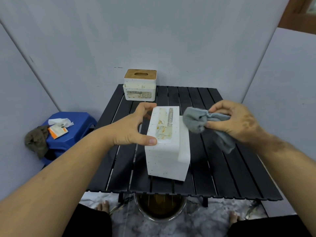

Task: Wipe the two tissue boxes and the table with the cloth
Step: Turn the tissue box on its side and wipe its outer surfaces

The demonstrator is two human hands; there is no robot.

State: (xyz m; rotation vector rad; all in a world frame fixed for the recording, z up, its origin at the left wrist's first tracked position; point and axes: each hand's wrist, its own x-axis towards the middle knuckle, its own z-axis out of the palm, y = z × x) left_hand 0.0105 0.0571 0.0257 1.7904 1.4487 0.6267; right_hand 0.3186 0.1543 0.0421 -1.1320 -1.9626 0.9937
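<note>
A: Where are the hands?

B: The left hand (131, 127) grips the near tissue box (166, 147), thumb on its near top edge, fingers curled over the far left edge. The right hand (237, 120) pinches a bunched grey cloth (198, 121) between thumb and fingers; one end of the cloth hangs down past the palm.

A: And that box, how does it lie?

B: It lies tipped over near the middle of the black slatted worktop (230, 168), its label side turned up, the print reading "TISSUE HOLDER". The cloth's wad is at the box's 2 o'clock, just beside its far right corner; I cannot tell whether it touches.

A: The other box?

B: The far tissue box (139, 86) stands upright at 11 o'clock on the worktop, at the back edge, with a wooden lid and an oval slot. It is well apart from both hands.

A: Anything else around?

B: At 9 o'clock, off the worktop, a blue stool (77, 132) carries a brown rag (36, 141), an orange and white packet (57, 131) and crumpled white paper (60, 121). Under the near edge, at 6 o'clock, a round bucket (159, 211) sits on the marbled floor, between the person's bare feet.
</note>
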